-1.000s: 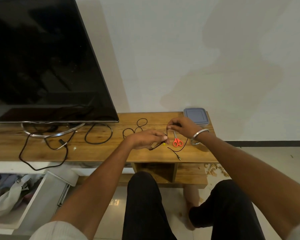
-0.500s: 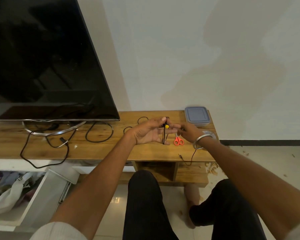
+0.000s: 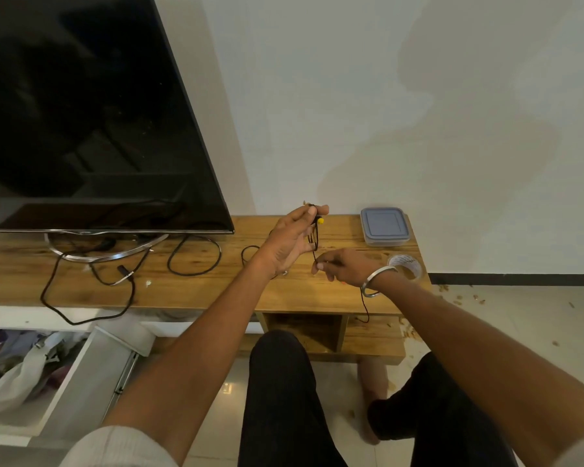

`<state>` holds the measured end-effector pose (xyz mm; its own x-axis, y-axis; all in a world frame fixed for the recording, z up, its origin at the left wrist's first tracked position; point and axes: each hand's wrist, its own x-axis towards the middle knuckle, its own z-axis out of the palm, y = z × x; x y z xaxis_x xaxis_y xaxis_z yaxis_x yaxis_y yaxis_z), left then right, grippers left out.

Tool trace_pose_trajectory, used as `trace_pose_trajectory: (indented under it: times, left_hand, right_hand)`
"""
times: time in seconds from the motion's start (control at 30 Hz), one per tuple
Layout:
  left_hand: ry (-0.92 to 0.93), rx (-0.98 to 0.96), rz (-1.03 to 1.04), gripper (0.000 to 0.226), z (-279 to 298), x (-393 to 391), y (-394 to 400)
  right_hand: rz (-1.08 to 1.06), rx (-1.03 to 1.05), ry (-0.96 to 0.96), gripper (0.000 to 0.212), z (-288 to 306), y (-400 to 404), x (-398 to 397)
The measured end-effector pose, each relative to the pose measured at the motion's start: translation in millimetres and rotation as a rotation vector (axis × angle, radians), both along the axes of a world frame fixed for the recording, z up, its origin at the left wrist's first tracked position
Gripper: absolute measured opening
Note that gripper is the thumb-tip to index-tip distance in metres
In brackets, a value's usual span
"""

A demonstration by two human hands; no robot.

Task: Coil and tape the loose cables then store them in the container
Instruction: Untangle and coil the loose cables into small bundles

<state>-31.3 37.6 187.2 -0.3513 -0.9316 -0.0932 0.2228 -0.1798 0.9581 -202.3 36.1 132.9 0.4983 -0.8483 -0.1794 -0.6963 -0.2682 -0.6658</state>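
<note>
My left hand [image 3: 292, 239] is raised above the wooden TV stand [image 3: 199, 284], with a thin black cable [image 3: 314, 246] looped over its fingers; a yellow plug [image 3: 321, 221] sits near the fingertips. Lower and to the right, my right hand [image 3: 346, 267] pinches the same cable, whose tail [image 3: 364, 308] hangs over the stand's front edge. A grey lidded container [image 3: 384, 225] stands at the back right. A roll of clear tape [image 3: 406, 263] lies behind my right wrist. The scissors are hidden by my right hand.
A large TV [image 3: 81, 112] on a metal foot [image 3: 105, 247] fills the left half. Other black cables [image 3: 193, 254] lie loose on the stand and droop over its front [image 3: 81, 315]. An open white drawer [image 3: 31, 375] with bags is at lower left. My knees are below.
My left hand has risen off the stand with the cable looped on it. My right hand has dropped lower along the cable and now covers the orange scissors.
</note>
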Motion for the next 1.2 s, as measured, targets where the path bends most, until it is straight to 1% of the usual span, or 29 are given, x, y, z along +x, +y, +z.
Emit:
trace_pose_trajectory:
  times: [0.13,0.5,0.63,0.73,0.9,1.03,1.2]
  left_hand:
    - [-0.188,-0.056,0.015,0.022,-9.6,6.7,-2.7]
    - [-0.595,-0.206,-0.083,0.023,-31.1,19.9,-6.9]
    - [-0.791,-0.318,-0.101,0.026,-43.3,25.3,-11.2]
    - [-0.91,-0.326,-0.115,0.032,-49.4,27.5,-11.1]
    - [-0.914,-0.307,-0.223,0.026,-45.5,33.5,-3.5]
    - [-0.895,-0.251,-0.327,0.026,-43.9,37.9,0.2]
    - [-0.825,-0.12,-0.409,0.029,-37.9,32.9,6.7]
  right_hand:
    - [0.038,-0.009,0.009,0.022,1.1,-0.8,2.1]
    - [0.049,0.013,-0.021,0.019,15.9,2.2,-5.3]
    - [0.041,0.007,-0.031,0.02,19.0,2.1,-6.8]
    - [0.032,0.011,-0.047,0.022,25.0,4.1,-7.6]
    - [-0.003,-0.018,-0.042,0.022,30.6,-0.8,-11.9]
    - [-0.004,-0.063,-0.063,0.018,28.6,-6.1,-17.1]
    - [-0.025,-0.114,-0.057,0.015,25.9,-10.6,-19.8]
